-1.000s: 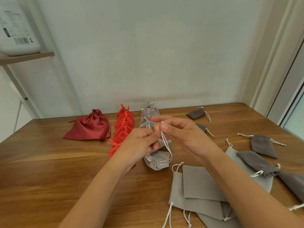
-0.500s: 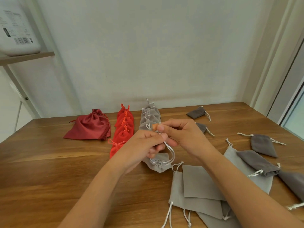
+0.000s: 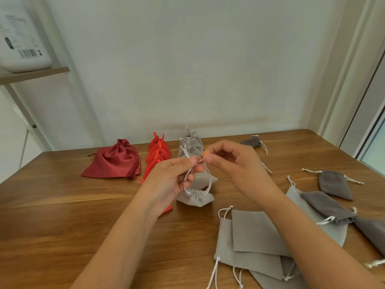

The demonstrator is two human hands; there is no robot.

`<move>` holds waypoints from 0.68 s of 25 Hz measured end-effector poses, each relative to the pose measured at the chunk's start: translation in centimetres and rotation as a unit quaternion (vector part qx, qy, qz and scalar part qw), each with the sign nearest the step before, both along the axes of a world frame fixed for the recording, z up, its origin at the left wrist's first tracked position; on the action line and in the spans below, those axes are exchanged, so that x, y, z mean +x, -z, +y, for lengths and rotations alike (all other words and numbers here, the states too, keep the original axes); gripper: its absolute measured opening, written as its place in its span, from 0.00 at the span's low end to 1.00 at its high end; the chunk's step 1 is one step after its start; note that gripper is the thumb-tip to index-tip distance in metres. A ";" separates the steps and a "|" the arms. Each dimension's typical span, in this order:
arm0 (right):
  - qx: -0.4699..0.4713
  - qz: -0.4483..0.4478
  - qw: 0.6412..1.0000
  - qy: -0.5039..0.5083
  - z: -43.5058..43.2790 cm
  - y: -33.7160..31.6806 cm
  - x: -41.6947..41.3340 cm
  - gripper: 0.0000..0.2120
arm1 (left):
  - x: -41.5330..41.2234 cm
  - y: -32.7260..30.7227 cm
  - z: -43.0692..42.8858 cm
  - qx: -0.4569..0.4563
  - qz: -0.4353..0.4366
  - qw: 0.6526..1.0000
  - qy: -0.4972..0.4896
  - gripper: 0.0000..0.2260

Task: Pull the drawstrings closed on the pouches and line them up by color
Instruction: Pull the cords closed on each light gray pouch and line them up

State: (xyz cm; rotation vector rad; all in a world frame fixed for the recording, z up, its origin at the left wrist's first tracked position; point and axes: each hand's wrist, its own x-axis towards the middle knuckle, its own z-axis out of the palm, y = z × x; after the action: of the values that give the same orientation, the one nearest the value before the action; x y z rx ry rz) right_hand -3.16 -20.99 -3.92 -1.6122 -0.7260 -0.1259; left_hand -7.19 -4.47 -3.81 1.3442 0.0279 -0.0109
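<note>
Pinching the white cords (image 3: 209, 183), left hand (image 3: 169, 180) and right hand (image 3: 235, 163) keep fingertips clamped on them. Cinched pouch (image 3: 195, 198) lies below, at the near end of the grey row (image 3: 190, 147), right of the red row (image 3: 158, 151).

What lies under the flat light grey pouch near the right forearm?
Under the flat pouch lies a second light grey pouch, its white drawstrings showing. More grey cloth lies below; the right forearm covers the rest.
</note>
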 end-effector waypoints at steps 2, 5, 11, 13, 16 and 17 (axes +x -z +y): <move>-0.034 0.015 0.999 -0.007 0.0 0.2 0.2 0.12 | 0.1 -0.3 0.3 -0.064 0.004 0.998 0.003 0.07; -0.133 0.040 0.989 -0.056 0.2 0.9 0.5 0.15 | -0.4 -0.7 0.5 -0.083 -0.005 0.996 0.037 0.06; 0.012 0.147 0.982 -0.116 -0.2 0.3 0.8 0.12 | -0.3 -0.6 0.7 0.108 -0.124 0.986 -0.029 0.05; 0.022 0.158 0.980 -0.121 -0.1 0.4 0.6 0.12 | -0.1 -0.1 0.5 0.216 -0.185 0.950 -0.127 0.06; -0.004 0.154 0.983 -0.097 0.5 0.9 0.5 0.21 | -0.3 0.6 0.0 0.303 -0.254 0.890 -0.227 0.07; -0.014 0.162 0.984 -0.075 0.7 0.9 0.4 0.22 | -0.4 0.7 -0.1 0.315 -0.271 0.877 -0.239 0.07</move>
State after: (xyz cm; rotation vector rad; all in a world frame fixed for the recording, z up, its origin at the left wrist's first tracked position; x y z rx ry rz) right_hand -2.79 -20.33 -4.79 -1.5502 -0.5947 0.2515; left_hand -7.57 -4.59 -4.50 1.9177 -0.1220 0.8624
